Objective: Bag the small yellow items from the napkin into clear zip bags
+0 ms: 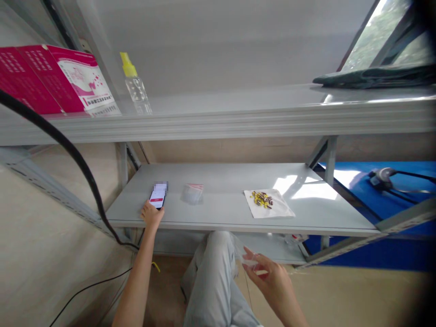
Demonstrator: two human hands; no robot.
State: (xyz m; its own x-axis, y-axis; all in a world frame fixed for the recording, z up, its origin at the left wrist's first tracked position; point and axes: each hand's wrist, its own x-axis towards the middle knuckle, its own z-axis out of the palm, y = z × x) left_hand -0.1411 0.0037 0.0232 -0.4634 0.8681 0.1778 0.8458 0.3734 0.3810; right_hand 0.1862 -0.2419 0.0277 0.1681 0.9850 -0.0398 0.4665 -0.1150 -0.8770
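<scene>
My left hand [152,215] is closed around the lower end of a smartphone [158,196] at the left of the middle shelf. The phone's screen is lit, with a red button low on it. In front of the shelf edge, beside my knee, my right hand [267,276] pinches a thin clear plastic bag [240,255]. A small clear zip bag [193,194] with a red-striped top lies flat to the right of the phone. Farther right, a white paper sheet [283,209] bears a pile of yellow and dark shiny small pieces [261,199], which look like capsules.
On the upper shelf [218,125] stand a pink box [64,81] and a clear bottle with a yellow cap [135,86]; dark folded cloth [374,76] lies at its right. A black cable [76,156] crosses the left side. A blue surface [357,181] adjoins on the right.
</scene>
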